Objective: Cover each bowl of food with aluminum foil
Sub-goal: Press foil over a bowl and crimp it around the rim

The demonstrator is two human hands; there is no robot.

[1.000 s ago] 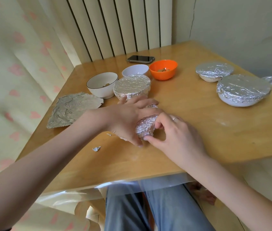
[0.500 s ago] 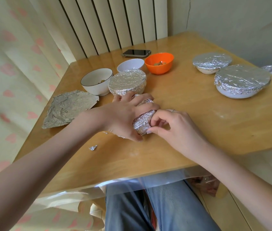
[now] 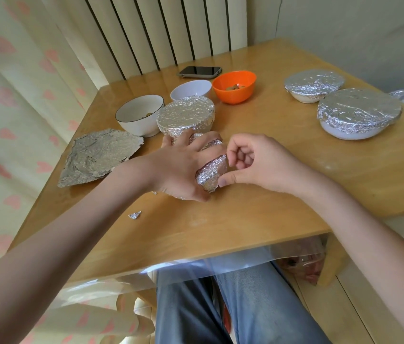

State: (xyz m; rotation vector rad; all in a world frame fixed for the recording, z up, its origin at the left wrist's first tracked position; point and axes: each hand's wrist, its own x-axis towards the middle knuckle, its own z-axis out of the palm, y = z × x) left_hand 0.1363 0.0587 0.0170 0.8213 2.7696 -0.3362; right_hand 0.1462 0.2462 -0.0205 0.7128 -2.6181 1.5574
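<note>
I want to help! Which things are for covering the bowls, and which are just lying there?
For the job: wrapped bowl in both hands, foil sheet, orange bowl, rimmed bowl, white bowl.

Just lying about: phone, foil scrap.

On the wooden tabletop (image 3: 258, 219), the left hand (image 3: 181, 167) grips a small foil-wrapped bowl (image 3: 212, 176) while the right hand (image 3: 253, 162) pinches its foil at the near edge. Behind sit a foil-covered bowl (image 3: 186, 117), uncovered white (image 3: 140, 115), pale (image 3: 191, 89) and orange (image 3: 234, 86) bowls, a phone (image 3: 199, 72), and a loose foil sheet (image 3: 96, 157) at left. Two more covered bowls (image 3: 313, 85) (image 3: 358, 115) stand at right.
</note>
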